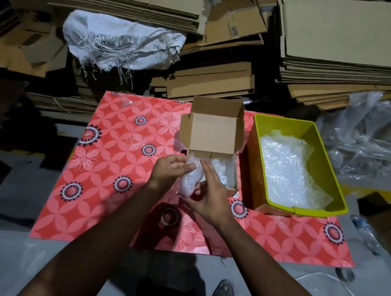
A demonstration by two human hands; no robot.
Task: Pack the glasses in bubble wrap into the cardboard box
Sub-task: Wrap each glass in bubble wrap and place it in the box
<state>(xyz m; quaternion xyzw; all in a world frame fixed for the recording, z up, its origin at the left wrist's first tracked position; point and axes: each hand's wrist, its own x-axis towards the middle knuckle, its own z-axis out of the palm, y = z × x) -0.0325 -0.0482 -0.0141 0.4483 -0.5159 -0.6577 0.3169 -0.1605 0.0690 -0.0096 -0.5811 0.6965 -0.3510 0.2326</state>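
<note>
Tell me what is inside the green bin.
The green bin holds loose bubble wrap covering most of its floor. Whether anything lies beneath the wrap cannot be seen.

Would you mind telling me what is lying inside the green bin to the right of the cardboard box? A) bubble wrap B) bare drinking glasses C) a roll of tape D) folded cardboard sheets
A: the green bin beside the cardboard box holds loose sheets of bubble wrap, with no cardboard, tape or bare glasses visible in it.
</note>
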